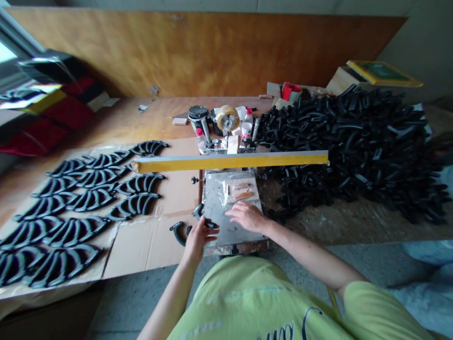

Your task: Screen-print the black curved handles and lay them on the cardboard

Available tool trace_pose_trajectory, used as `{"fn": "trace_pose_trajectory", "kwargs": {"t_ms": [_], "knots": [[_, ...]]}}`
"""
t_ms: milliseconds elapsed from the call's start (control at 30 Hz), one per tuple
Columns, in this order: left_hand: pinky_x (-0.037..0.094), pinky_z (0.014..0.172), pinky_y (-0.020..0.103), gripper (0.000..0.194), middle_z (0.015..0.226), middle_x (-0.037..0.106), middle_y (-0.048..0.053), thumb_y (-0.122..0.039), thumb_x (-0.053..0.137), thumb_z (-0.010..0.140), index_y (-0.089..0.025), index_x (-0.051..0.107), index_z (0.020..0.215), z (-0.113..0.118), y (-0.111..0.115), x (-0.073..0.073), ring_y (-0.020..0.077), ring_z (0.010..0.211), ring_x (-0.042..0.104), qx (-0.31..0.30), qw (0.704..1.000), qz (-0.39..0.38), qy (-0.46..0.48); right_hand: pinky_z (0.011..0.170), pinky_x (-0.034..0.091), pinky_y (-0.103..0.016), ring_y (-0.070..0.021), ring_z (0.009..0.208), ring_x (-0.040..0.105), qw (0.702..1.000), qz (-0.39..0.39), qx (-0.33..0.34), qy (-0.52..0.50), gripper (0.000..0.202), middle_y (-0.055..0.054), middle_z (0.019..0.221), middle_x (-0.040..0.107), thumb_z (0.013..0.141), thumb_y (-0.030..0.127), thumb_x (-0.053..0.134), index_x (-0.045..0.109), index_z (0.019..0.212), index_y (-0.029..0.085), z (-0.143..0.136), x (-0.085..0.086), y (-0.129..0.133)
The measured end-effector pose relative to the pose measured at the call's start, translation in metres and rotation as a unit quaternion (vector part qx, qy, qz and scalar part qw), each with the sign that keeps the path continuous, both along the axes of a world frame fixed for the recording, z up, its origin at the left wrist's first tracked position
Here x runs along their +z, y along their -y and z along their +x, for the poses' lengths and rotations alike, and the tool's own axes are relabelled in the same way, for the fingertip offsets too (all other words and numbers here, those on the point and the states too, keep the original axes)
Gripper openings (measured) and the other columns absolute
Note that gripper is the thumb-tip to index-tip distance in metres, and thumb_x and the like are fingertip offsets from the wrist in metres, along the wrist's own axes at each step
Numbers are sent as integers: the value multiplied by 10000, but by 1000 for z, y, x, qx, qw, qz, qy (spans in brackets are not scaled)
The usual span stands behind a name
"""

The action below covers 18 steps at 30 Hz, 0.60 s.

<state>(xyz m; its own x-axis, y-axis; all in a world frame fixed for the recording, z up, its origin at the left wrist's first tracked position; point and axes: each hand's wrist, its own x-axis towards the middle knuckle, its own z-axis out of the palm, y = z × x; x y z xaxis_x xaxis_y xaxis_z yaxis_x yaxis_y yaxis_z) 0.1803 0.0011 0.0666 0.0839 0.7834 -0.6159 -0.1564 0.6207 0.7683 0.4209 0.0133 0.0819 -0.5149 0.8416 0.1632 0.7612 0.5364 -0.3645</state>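
Note:
My left hand (198, 238) is closed round a curved black plastic handle (198, 211) at the left edge of a flat metal plate (226, 232). Over the plate's right half is my right hand (247, 217), empty, with its fingers stretched to the left. Close by my left hand, another curved black handle (180, 233) lies on the cardboard (155, 243). A small pad (244, 190) with orange-brown marks sits on the plate just beyond my right fingertips.
A long yellow-faced bar (230, 163) spans the plate's far side. Rows of black handles (83, 198) cover the cardboard at left; a large heap of black parts (350, 141) fills the right. Behind the bar stand a tape roll (227, 118), a black tub (198, 113) and bottles.

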Motion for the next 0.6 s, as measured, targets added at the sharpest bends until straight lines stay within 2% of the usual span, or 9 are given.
{"fn": "trace_pose_trajectory", "kwargs": {"t_ms": [67,133,200,233,333,467,533,600], "knots": [[507,546,257,414,741,703,75,-558,496,832,-157,587,874,-49,2,-21,174,611,670,53,993,-10,-109,840,446,-295,-202,978,553,993,-38,-91,69,195,-64,962,656,888,153,561,677,1033,213,44,-6,-1],[502,527,265,388,677,689,79,-508,416,861,-158,573,804,-97,5,-41,174,563,648,81,971,-50,-217,854,436,-301,-220,1036,549,964,-91,-186,164,264,-98,990,659,861,70,513,671,1039,185,94,-12,-4],[503,510,294,396,589,649,73,-495,375,857,-171,564,731,-130,10,-58,194,525,621,59,946,-93,-306,864,431,-304,-225,1038,567,936,-144,-231,225,277,-132,1029,656,837,61,514,668,1048,155,134,-20,-6],[504,506,314,402,547,625,69,-498,363,852,-180,562,705,-139,11,-64,212,518,614,31,932,-102,-346,879,425,-304,-224,1041,574,929,-161,-233,238,275,-139,1054,656,826,69,530,672,1046,154,149,-24,-6],[503,520,365,432,493,587,68,-526,337,839,-200,576,684,-141,7,-69,266,534,625,-90,894,-85,-430,962,388,-321,-224,1113,558,937,-188,-185,230,259,-107,1152,651,789,115,604,698,1014,204,176,-35,-8],[482,532,364,455,485,589,67,-559,339,831,-207,589,687,-133,-10,-59,272,520,631,-222,852,-77,-469,1020,351,-322,-234,1212,507,947,-197,-129,216,360,-69,1231,625,663,134,735,716,1005,245,195,-44,-12],[466,526,349,453,464,578,56,-579,373,815,-205,587,677,-137,-19,-52,262,501,621,-250,832,-83,-489,998,370,-315,-235,1176,535,950,-189,-128,212,378,-72,1182,637,634,134,759,720,992,250,198,-46,-13],[454,522,328,450,467,581,42,-596,406,802,-201,581,677,-140,-28,-44,245,501,615,-234,830,-57,-504,970,394,-323,-227,1094,583,954,-176,-150,190,342,-61,1087,664,665,158,755,715,991,255,191,-45,-14]]}}
